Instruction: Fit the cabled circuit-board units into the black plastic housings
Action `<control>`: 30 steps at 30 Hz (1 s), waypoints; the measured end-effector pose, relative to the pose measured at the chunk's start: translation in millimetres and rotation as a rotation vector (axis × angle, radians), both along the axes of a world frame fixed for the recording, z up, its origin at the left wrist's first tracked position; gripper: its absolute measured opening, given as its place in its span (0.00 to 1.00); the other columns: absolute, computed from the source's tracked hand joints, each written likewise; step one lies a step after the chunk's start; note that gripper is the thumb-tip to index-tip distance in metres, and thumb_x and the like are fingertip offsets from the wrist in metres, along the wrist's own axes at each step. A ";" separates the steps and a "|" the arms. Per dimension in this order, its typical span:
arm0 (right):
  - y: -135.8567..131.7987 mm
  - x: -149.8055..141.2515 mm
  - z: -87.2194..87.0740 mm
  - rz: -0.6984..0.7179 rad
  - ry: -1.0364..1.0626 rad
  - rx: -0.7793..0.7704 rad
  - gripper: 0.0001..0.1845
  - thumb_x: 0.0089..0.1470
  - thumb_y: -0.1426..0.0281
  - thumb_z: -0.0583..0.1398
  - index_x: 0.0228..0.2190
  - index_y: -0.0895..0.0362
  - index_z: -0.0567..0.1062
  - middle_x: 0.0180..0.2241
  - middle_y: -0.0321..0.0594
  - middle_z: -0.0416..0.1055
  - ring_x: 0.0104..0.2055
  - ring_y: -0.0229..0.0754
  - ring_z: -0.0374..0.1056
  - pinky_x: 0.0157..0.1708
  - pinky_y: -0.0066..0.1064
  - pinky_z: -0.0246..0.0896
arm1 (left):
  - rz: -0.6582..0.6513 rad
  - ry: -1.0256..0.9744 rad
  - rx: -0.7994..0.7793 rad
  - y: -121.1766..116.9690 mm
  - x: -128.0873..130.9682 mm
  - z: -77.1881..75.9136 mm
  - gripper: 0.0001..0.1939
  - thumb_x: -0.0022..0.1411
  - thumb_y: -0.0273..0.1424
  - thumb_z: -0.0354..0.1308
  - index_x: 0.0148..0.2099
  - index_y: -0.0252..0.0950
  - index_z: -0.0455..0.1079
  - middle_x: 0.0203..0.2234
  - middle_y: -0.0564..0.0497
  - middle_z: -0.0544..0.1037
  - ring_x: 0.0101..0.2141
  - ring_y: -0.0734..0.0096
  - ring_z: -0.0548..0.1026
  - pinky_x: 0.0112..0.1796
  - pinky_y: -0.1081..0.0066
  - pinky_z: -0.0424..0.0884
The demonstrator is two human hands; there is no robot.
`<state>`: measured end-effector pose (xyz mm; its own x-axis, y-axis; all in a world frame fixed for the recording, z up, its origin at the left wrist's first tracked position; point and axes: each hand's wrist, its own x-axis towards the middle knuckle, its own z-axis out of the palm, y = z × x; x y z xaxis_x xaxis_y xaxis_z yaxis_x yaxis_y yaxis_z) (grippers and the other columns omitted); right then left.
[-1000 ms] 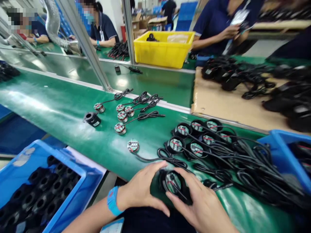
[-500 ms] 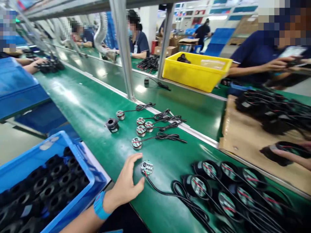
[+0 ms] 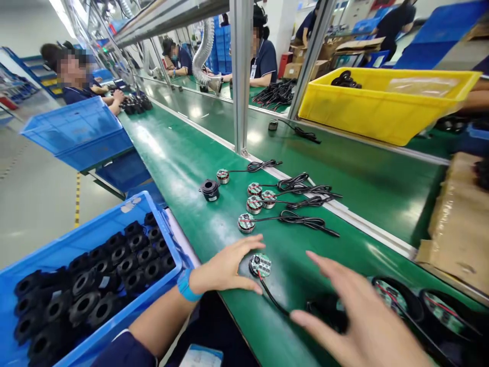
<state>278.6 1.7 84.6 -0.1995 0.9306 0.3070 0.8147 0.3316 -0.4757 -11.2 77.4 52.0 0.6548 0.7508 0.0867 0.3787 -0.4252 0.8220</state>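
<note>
On the green bench, a round circuit board (image 3: 261, 265) with a black cable lies face up between my hands. My left hand (image 3: 225, 267), with a blue wristband, is curved beside its left edge, thumb and fingers apart, nothing in it. To the right, my right hand (image 3: 362, 311) is spread over the cable and hides part of it; I cannot tell whether its thumb touches it. Beyond my left hand lies a motor part with a green board (image 3: 246, 223) and a bundled cable (image 3: 305, 219), with several similar ones further back. A black ring-shaped housing (image 3: 210, 189) stands left of these.
A blue crate (image 3: 145, 204) of black housings stands at the left bench edge. Black round units with boards (image 3: 443, 308) lie at right, partly behind my right hand. A metal post (image 3: 240, 76), a yellow bin (image 3: 362, 117) and cardboard (image 3: 464, 219) stand beyond. Co-workers sit further off.
My right hand has come into view from the right, spread open. My left hand stays by the circuit board. The view has turned left, so things appear further right.
</note>
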 end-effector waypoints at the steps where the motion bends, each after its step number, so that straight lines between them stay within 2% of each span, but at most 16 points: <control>1: -3.3 -21.9 -9.4 0.031 -0.002 -0.023 0.45 0.53 0.45 0.64 0.66 0.48 0.61 0.58 0.46 0.70 0.56 0.56 0.71 0.51 0.47 0.73 | -0.007 0.013 0.041 3.2 -6.0 4.6 0.45 0.57 0.40 0.71 0.71 0.41 0.56 0.69 0.40 0.60 0.67 0.50 0.62 0.65 0.55 0.61; 2: -5.5 -41.1 -18.1 0.039 0.005 -0.068 0.48 0.53 0.46 0.65 0.68 0.49 0.57 0.60 0.47 0.68 0.57 0.56 0.70 0.50 0.47 0.74 | 0.031 0.025 0.102 8.0 -11.7 10.3 0.45 0.60 0.39 0.68 0.73 0.41 0.51 0.71 0.40 0.56 0.69 0.51 0.59 0.66 0.54 0.60; 4: -6.4 -68.9 -32.6 0.017 0.047 -0.176 0.48 0.54 0.48 0.65 0.68 0.52 0.55 0.61 0.49 0.65 0.54 0.54 0.72 0.48 0.44 0.75 | 0.243 0.073 0.277 23.0 -20.3 22.8 0.39 0.65 0.35 0.62 0.73 0.43 0.49 0.70 0.41 0.56 0.69 0.53 0.58 0.66 0.52 0.59; 6: -3.7 -83.1 -42.6 -0.028 0.121 -0.251 0.42 0.57 0.50 0.63 0.66 0.54 0.60 0.59 0.50 0.66 0.46 0.49 0.75 0.44 0.42 0.75 | 0.522 0.199 0.443 45.1 -23.8 33.4 0.34 0.66 0.33 0.60 0.70 0.41 0.53 0.69 0.39 0.57 0.68 0.49 0.58 0.65 0.47 0.58; 8: 0.8 -88.1 -48.0 -0.062 0.193 -0.250 0.35 0.60 0.51 0.61 0.62 0.56 0.65 0.54 0.50 0.70 0.36 0.43 0.74 0.41 0.40 0.75 | 0.712 0.386 0.491 71.1 -24.1 39.4 0.33 0.64 0.35 0.64 0.67 0.37 0.58 0.69 0.34 0.56 0.68 0.41 0.56 0.64 0.43 0.57; 10: 5.7 -89.4 -50.4 -0.078 0.231 -0.212 0.30 0.62 0.54 0.60 0.59 0.57 0.68 0.49 0.48 0.72 0.30 0.39 0.70 0.38 0.38 0.73 | 0.764 0.512 0.446 95.7 -24.8 40.5 0.30 0.61 0.36 0.67 0.62 0.32 0.63 0.67 0.30 0.59 0.66 0.37 0.58 0.62 0.44 0.59; 13: 11.7 -92.3 -51.9 -0.074 0.243 -0.156 0.27 0.62 0.57 0.60 0.57 0.57 0.70 0.47 0.46 0.73 0.25 0.35 0.66 0.34 0.35 0.71 | 0.748 0.538 0.388 120.2 -31.4 36.9 0.18 0.63 0.30 0.66 0.53 0.33 0.68 0.56 0.33 0.72 0.59 0.44 0.68 0.59 0.49 0.63; 14: 12.8 -93.6 -52.0 -0.073 0.251 -0.136 0.25 0.61 0.57 0.60 0.55 0.57 0.71 0.46 0.46 0.73 0.24 0.34 0.64 0.33 0.34 0.70 | 0.755 0.525 0.379 124.4 -35.4 35.7 0.17 0.62 0.28 0.66 0.52 0.33 0.68 0.54 0.35 0.74 0.57 0.46 0.69 0.58 0.50 0.64; 17: 10.9 -95.8 -49.4 -0.085 0.294 -0.063 0.22 0.60 0.57 0.62 0.49 0.57 0.75 0.46 0.46 0.73 0.23 0.33 0.61 0.30 0.33 0.68 | 0.797 0.474 0.351 126.3 -52.2 35.9 0.23 0.59 0.24 0.67 0.55 0.32 0.66 0.54 0.35 0.72 0.57 0.47 0.69 0.58 0.49 0.64; 21: -3.1 -87.3 -34.8 -0.110 0.370 0.029 0.22 0.58 0.56 0.64 0.48 0.56 0.76 0.43 0.44 0.73 0.24 0.33 0.60 0.26 0.31 0.66 | 0.792 0.334 0.286 104.4 -77.7 45.3 0.29 0.52 0.21 0.71 0.55 0.32 0.68 0.52 0.38 0.70 0.55 0.47 0.71 0.59 0.50 0.65; 24: -14.2 -74.6 -19.2 -0.151 0.503 0.094 0.21 0.57 0.57 0.66 0.48 0.54 0.77 0.42 0.43 0.71 0.26 0.35 0.61 0.25 0.30 0.64 | 0.694 0.154 0.238 64.1 -81.9 45.6 0.29 0.52 0.24 0.71 0.56 0.37 0.67 0.51 0.43 0.70 0.52 0.54 0.74 0.53 0.57 0.72; 26: -19.3 -67.4 -8.9 -0.185 0.614 0.135 0.20 0.56 0.58 0.67 0.48 0.52 0.77 0.43 0.42 0.70 0.28 0.35 0.61 0.26 0.29 0.65 | 0.615 0.022 0.213 28.5 -71.7 37.0 0.29 0.57 0.30 0.68 0.58 0.40 0.62 0.53 0.45 0.70 0.53 0.59 0.74 0.47 0.64 0.76; 28: -23.8 -63.1 0.9 -0.204 0.673 0.176 0.20 0.56 0.59 0.67 0.49 0.51 0.78 0.43 0.41 0.69 0.29 0.35 0.62 0.26 0.28 0.64 | 0.553 -0.107 0.176 -7.6 -53.4 22.9 0.31 0.59 0.36 0.67 0.59 0.41 0.56 0.51 0.46 0.70 0.51 0.62 0.75 0.45 0.66 0.77; 30: -29.0 -62.4 9.5 -0.205 0.677 0.219 0.20 0.55 0.60 0.68 0.49 0.50 0.78 0.42 0.41 0.69 0.30 0.36 0.62 0.26 0.28 0.64 | 0.463 -0.381 0.036 -38.9 -32.3 8.2 0.33 0.58 0.42 0.68 0.57 0.42 0.55 0.49 0.46 0.70 0.48 0.63 0.75 0.44 0.65 0.77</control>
<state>216.2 -27.3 94.1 0.2701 0.8323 0.4841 0.4223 0.3495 -0.8364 -43.5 38.5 60.2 0.1778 0.9429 0.2818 0.2126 -0.3164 0.9245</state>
